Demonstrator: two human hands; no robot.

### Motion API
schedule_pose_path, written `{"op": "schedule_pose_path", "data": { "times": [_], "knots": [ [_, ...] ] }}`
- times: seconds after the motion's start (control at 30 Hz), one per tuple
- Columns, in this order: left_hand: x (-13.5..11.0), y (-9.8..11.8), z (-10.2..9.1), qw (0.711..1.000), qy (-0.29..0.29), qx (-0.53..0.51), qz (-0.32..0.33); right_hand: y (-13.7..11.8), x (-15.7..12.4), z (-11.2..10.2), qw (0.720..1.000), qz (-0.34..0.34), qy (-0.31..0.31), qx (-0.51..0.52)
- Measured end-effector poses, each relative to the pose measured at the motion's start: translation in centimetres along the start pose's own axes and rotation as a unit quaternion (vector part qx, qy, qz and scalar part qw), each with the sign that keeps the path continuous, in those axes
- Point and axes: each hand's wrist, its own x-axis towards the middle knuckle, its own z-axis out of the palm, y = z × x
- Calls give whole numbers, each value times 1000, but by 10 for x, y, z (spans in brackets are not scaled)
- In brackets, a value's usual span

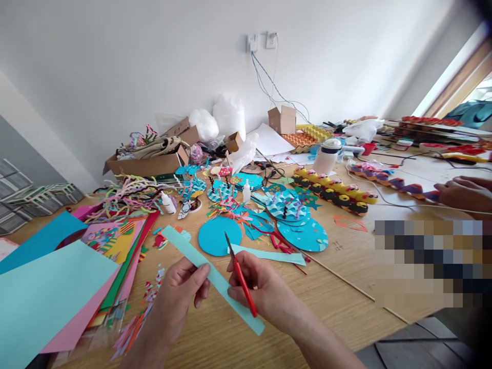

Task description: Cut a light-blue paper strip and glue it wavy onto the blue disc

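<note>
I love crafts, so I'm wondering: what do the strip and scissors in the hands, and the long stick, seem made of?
Strip: matte paper or thin card, by its flat, straight-edged, pale turquoise surface. Scissors: smooth red handle, probably plastic; slim dark blades, likely metal. Stick: dull tan, perhaps bamboo or wood.

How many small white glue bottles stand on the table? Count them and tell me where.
2: one glue bottle beside the right edge of the pipe cleaner heap; the second glue bottle farther right, beyond the plain blue disc. Others may be hidden.
</note>
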Motion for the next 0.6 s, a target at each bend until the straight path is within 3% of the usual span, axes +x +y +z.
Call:
{"op": "schedule_pose_path", "data": {
  "times": [0.17, 0.4, 0.6],
  "knots": [
    [4, 1, 1, 998, 52, -34, 2, 5, 2, 2, 1000, 5, 10, 23],
    [8, 0, 4, 996, 70, -57, 9, 6, 1, 4, 999, -18, 9, -38],
    [14, 5, -4, 994, 101, -44, 21, 6, 2, 2, 999, -11, 15, -43]
  ]
}}
